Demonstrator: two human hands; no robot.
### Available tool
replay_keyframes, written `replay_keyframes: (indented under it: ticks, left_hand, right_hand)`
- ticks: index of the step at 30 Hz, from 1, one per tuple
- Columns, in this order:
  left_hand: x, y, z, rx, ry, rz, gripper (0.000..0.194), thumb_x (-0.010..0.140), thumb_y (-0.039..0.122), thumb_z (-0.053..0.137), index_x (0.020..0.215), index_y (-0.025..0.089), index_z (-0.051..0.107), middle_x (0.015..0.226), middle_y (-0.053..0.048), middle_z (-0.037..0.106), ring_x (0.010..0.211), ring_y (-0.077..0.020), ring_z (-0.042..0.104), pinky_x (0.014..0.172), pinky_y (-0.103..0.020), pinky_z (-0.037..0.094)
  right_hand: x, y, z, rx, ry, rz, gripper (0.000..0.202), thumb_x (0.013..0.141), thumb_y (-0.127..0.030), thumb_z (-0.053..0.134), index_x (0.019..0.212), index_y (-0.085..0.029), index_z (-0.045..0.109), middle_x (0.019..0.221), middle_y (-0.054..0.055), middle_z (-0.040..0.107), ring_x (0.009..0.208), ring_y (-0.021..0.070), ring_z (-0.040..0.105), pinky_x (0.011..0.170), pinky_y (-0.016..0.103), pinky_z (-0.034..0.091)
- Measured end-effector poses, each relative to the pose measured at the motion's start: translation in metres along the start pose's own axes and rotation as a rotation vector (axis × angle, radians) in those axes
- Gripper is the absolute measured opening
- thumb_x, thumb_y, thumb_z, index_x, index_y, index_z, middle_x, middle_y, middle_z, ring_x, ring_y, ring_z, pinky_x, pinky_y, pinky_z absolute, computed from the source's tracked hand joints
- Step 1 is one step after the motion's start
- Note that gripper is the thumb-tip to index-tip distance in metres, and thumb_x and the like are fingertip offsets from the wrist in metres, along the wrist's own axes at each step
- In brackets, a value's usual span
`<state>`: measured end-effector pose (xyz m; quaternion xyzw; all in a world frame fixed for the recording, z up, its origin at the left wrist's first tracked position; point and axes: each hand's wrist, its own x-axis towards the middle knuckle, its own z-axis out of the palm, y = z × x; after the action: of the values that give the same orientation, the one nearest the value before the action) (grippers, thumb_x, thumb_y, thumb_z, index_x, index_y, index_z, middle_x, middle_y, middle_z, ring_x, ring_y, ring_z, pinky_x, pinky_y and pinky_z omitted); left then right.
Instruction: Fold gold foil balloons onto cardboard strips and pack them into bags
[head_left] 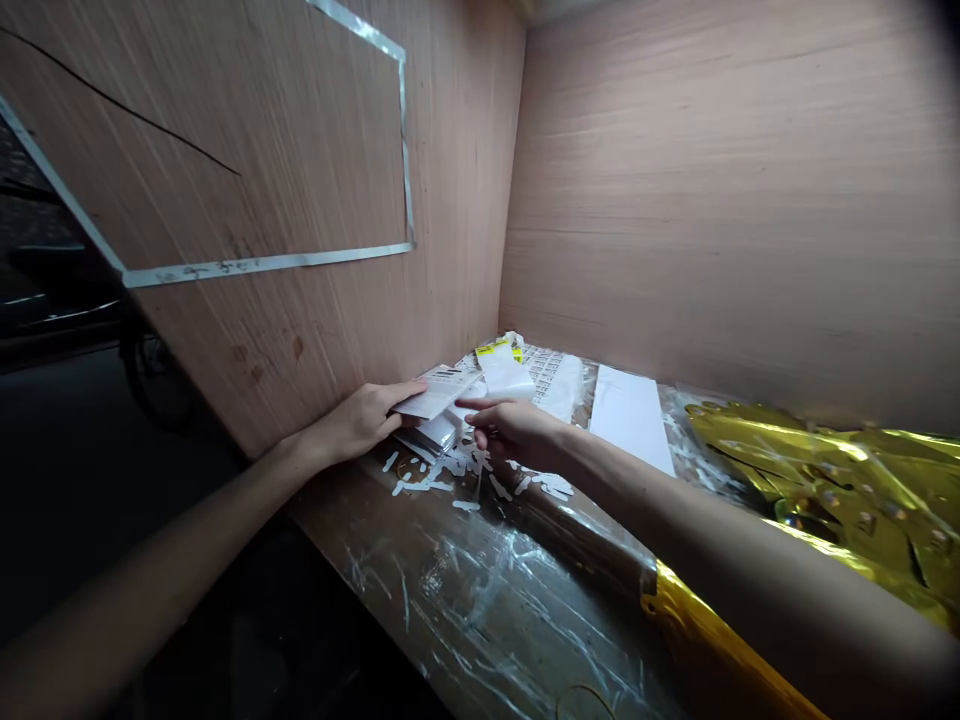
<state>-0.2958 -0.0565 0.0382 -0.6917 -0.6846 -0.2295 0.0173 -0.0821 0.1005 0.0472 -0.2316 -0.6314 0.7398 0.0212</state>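
Near the back corner of the table, my left hand pinches the left edge of a white printed card between thumb and fingers. Beneath the card lies a stack of white cards or packets. My right hand is just to the right of them, its index finger pointing at the stack and the other fingers curled. Whether the right fingers hold anything is too small to tell. Small white paper strips are scattered in front of both hands.
Behind the hands are a white and yellow packet and printed label sheets. A white sheet lies farther right, then shiny gold foil pieces. Wooden panels rise behind and left. The table's edge drops off at the left.
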Motion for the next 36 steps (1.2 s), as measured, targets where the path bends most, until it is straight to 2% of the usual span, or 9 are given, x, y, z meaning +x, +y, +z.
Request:
replay_keyframes:
  ticks: [3,6,10,14,18,26,29,32,36]
  left_hand:
    - [0.001,-0.001,0.0,0.024,-0.007,-0.001,0.061,0.094,0.035,0.053,0.151,0.015,0.051,0.151,-0.006,0.055,0.137,-0.0244,0.056,0.118,-0.037,0.04]
    - [0.002,-0.003,0.006,0.036,-0.018,-0.037,0.057,0.095,0.032,0.048,0.15,0.015,0.052,0.148,-0.007,0.058,0.132,-0.0249,0.06,0.115,-0.038,0.044]
    - [0.001,-0.007,0.014,0.001,0.019,-0.076,0.051,0.102,0.039,0.043,0.148,0.021,0.055,0.145,-0.005,0.061,0.127,-0.0246,0.064,0.109,-0.038,0.05]
    - [0.0,-0.004,0.016,0.007,0.03,-0.083,0.051,0.103,0.043,0.045,0.145,0.019,0.058,0.141,-0.007,0.064,0.123,-0.0259,0.067,0.105,-0.037,0.052]
    - [0.001,0.005,0.013,-0.009,0.074,-0.109,0.053,0.103,0.05,0.044,0.144,0.018,0.059,0.14,-0.007,0.066,0.125,-0.0263,0.065,0.106,-0.035,0.051]
    - [0.006,0.008,0.018,-0.009,0.093,-0.127,0.055,0.102,0.053,0.044,0.141,0.018,0.061,0.137,-0.008,0.068,0.124,-0.0276,0.066,0.105,-0.037,0.052]
    - [0.003,0.006,0.022,0.004,0.077,-0.117,0.049,0.101,0.04,0.047,0.144,0.019,0.058,0.14,-0.007,0.066,0.123,-0.0259,0.067,0.107,-0.037,0.051]
    - [0.002,0.004,0.024,0.024,0.062,-0.109,0.05,0.097,0.029,0.048,0.145,0.017,0.057,0.142,-0.008,0.064,0.122,-0.0253,0.067,0.109,-0.037,0.05]
    - [0.002,0.003,0.024,0.022,0.063,-0.099,0.051,0.095,0.027,0.048,0.144,0.015,0.058,0.139,-0.008,0.066,0.12,-0.0255,0.068,0.109,-0.037,0.05]
  right_hand:
    - [0.001,0.001,-0.001,0.021,0.011,-0.016,0.042,0.094,-0.011,0.053,0.135,-0.013,0.056,0.062,0.001,0.063,0.047,0.0102,0.046,0.046,0.02,0.03]
    - [0.002,0.004,0.0,-0.011,0.137,-0.007,0.024,0.089,-0.01,0.055,0.112,-0.007,0.064,0.072,0.008,0.069,0.05,0.0101,0.05,0.047,0.021,0.034]
    - [-0.003,0.013,0.001,0.001,0.208,-0.008,0.006,0.085,-0.011,0.057,0.088,-0.011,0.062,0.078,0.011,0.071,0.05,0.0087,0.048,0.046,0.022,0.034]
    - [-0.01,0.012,0.001,0.023,0.167,-0.014,0.036,0.084,-0.011,0.059,0.12,-0.01,0.063,0.072,0.007,0.07,0.05,0.0109,0.048,0.046,0.022,0.033]
    - [-0.011,-0.003,0.009,-0.027,0.062,-0.034,0.067,0.09,-0.012,0.056,0.155,-0.009,0.038,0.073,0.007,0.071,0.05,0.0116,0.048,0.048,0.023,0.036]
    - [-0.009,-0.011,0.015,-0.095,0.069,-0.019,0.065,0.09,-0.011,0.055,0.154,-0.006,0.04,0.064,0.004,0.067,0.049,0.0117,0.048,0.047,0.022,0.034]
    - [-0.012,-0.001,0.008,-0.107,0.081,0.027,0.058,0.088,-0.013,0.059,0.145,-0.008,0.049,0.066,0.005,0.067,0.049,0.0115,0.048,0.046,0.022,0.035]
    - [-0.014,0.008,0.004,-0.097,0.083,0.051,0.029,0.087,-0.014,0.06,0.116,-0.01,0.063,0.067,0.006,0.067,0.048,0.01,0.048,0.046,0.021,0.035]
    - [-0.014,0.013,0.006,-0.078,0.058,0.032,0.006,0.088,-0.015,0.059,0.092,-0.013,0.061,0.066,0.006,0.066,0.049,0.0094,0.047,0.045,0.02,0.036]
